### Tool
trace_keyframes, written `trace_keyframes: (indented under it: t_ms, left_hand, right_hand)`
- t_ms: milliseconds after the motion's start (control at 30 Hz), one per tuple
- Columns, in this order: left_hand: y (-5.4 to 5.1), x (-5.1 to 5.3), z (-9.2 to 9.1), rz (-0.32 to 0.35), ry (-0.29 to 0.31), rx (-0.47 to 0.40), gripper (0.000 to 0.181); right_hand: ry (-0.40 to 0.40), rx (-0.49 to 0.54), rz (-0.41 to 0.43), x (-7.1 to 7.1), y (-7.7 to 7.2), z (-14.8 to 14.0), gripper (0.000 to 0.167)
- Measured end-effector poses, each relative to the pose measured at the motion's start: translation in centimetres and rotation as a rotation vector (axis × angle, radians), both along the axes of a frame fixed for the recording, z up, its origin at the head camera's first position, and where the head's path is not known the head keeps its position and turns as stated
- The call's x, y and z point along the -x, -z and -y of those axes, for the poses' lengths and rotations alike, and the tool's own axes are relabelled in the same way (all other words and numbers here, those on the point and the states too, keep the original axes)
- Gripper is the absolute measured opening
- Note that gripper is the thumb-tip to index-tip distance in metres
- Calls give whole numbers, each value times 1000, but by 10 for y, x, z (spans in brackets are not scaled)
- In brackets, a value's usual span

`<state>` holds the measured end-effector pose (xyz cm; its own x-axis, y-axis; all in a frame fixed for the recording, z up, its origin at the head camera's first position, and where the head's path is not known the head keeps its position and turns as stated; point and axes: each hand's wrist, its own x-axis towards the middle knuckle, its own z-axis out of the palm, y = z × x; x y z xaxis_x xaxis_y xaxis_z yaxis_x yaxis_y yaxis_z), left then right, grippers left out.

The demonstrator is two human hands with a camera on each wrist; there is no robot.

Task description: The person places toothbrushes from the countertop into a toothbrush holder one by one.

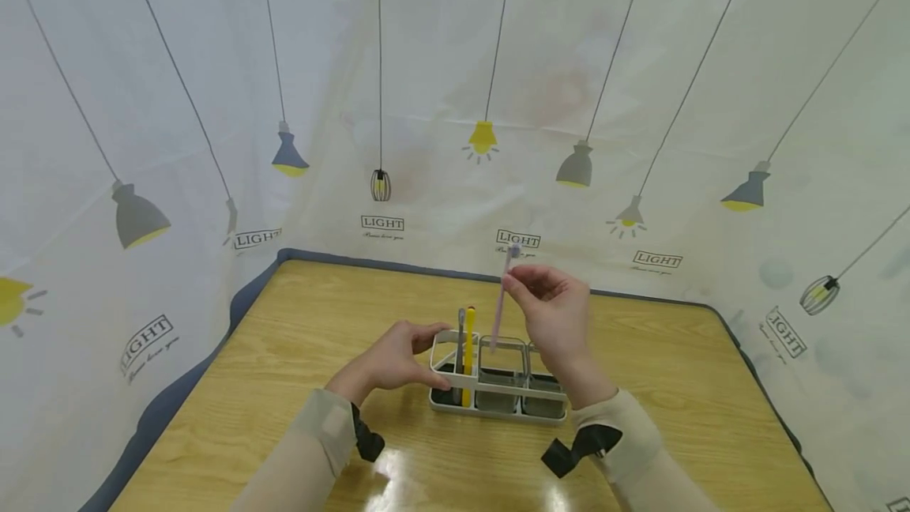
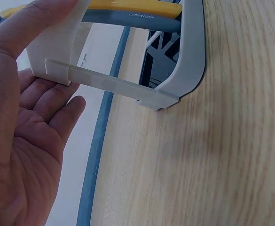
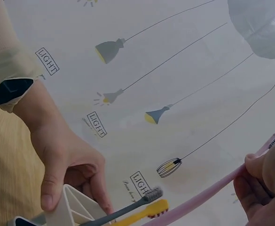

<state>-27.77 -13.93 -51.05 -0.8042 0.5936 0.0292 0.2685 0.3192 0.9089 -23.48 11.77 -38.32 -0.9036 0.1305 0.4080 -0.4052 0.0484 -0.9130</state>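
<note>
A white toothbrush holder [image 1: 498, 383] with several compartments stands on the table. My left hand [image 1: 396, 355] grips its left end, thumb on the near side and fingers behind. Upright in the left part of the holder are a grey toothbrush [image 1: 460, 342] and a yellow toothbrush [image 1: 470, 338]; their handles reach down inside in the left wrist view. Between thumb and fingers, my right hand [image 1: 558, 318] pinches a pink toothbrush [image 3: 203, 197] near its bristle head. That brush points head up, its lower end over the middle compartment; whether it is inside cannot be told.
The wooden table [image 1: 341, 299] extends around the holder on all sides. Behind and beside it hangs a pale curtain [image 1: 441, 62] printed with lamps. A dark blue edge [image 1: 249, 299] runs along the table's border. Black straps [image 1: 366, 434] circle both wrists.
</note>
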Motion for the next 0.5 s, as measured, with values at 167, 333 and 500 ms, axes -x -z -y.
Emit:
trace_keyframes:
  t_ms: [167, 333, 500]
  left_hand:
    - [1, 1, 1, 3, 1, -8, 100]
    - [2, 1, 1, -18, 2, 2, 100]
    - [2, 1, 1, -33, 13, -9, 100]
  right_hand:
    - [-1, -25, 25, 1, 19, 16, 5]
    - [1, -37, 39, 4, 40, 26, 6]
    - [-25, -27, 64, 3, 59, 30, 6]
